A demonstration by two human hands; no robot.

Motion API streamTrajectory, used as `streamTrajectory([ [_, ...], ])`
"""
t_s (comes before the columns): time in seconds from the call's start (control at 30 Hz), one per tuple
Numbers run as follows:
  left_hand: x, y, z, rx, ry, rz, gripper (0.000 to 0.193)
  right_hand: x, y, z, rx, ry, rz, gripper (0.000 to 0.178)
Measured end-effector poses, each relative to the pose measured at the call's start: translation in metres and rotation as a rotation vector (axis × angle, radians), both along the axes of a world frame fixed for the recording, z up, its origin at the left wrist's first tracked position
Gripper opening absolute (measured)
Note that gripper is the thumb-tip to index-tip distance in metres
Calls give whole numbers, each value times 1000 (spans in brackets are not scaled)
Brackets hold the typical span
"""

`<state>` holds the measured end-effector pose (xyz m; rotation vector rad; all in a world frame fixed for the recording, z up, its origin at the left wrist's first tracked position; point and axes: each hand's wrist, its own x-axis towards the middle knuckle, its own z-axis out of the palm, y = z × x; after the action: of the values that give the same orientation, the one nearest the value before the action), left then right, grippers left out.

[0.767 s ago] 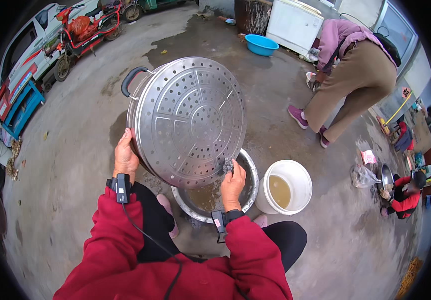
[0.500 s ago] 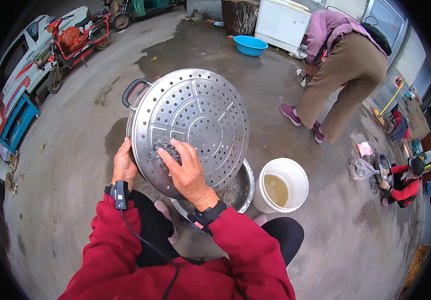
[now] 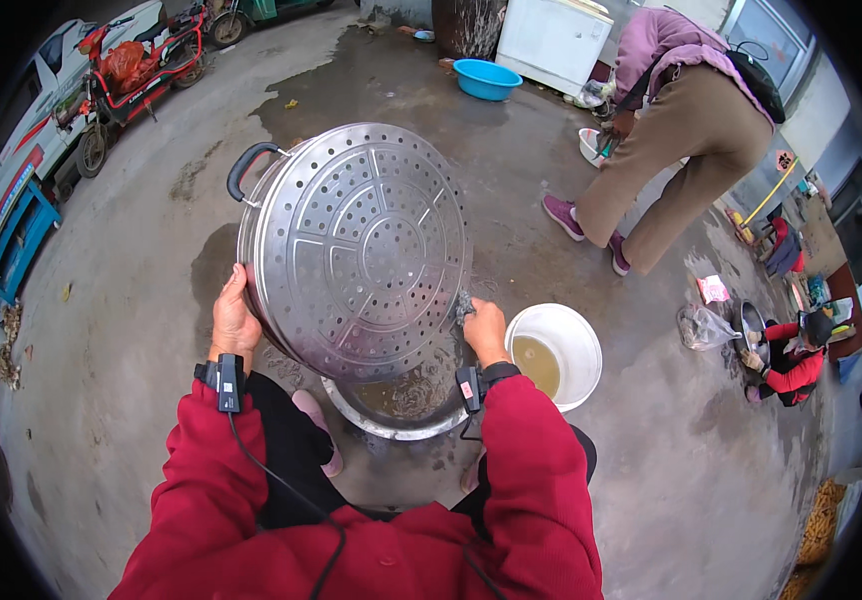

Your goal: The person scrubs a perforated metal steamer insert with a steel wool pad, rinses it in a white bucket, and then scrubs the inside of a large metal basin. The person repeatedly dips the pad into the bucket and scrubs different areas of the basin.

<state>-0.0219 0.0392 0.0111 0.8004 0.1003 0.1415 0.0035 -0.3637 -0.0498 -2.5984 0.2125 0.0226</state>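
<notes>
A round metal steamer tier [image 3: 388, 245] with a perforated base stands tilted in front of me, its holed side facing up. My left hand [image 3: 235, 318] grips its left rim, below the black loop handle [image 3: 251, 168]. At the tier's lower right edge, my right hand [image 3: 486, 328] is closed on a grey steel wool scourer [image 3: 465, 305], only partly visible between the fingers. Under the tier sits a wide metal basin [image 3: 391, 428] with murky water, part of it hidden by the tier.
A white bucket [image 3: 581, 365] with cloudy liquid stands right of the basin. Ahead are a blue tub [image 3: 488, 82] and a bending person [image 3: 696, 130]. Another person [image 3: 801, 365] crouches far right by a metal bowl [image 3: 751, 325]. A red scooter [image 3: 141, 70] is parked at left.
My right hand has moved with the scourer from the tier's perforated face to its right edge. My left hand keeps its hold. The bending person's arm has shifted, showing a white basin.
</notes>
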Motion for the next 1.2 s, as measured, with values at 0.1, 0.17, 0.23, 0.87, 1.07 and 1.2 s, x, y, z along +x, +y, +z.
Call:
streamTrajectory([
  [0.1,3,4,-3,-57,87,70,37,-22,-3,-34,115,-44,-38,44],
  [0.17,4,5,-2,-103,162,122,40,-22,-2,-34,140,-157,-77,47],
  [0.23,5,6,-1,-129,196,135,41,-17,-1,-20,150,-212,-122,52],
  [0.87,-1,5,4,-67,10,-9,37,-20,7,-25,215,-246,-254,52],
  [1.07,3,-5,9,-55,67,-1,32,-8,-1,-32,395,-561,-199,57],
  [1.2,-1,-11,17,-21,83,-28,31,-8,8,16,700,-392,-285,55],
])
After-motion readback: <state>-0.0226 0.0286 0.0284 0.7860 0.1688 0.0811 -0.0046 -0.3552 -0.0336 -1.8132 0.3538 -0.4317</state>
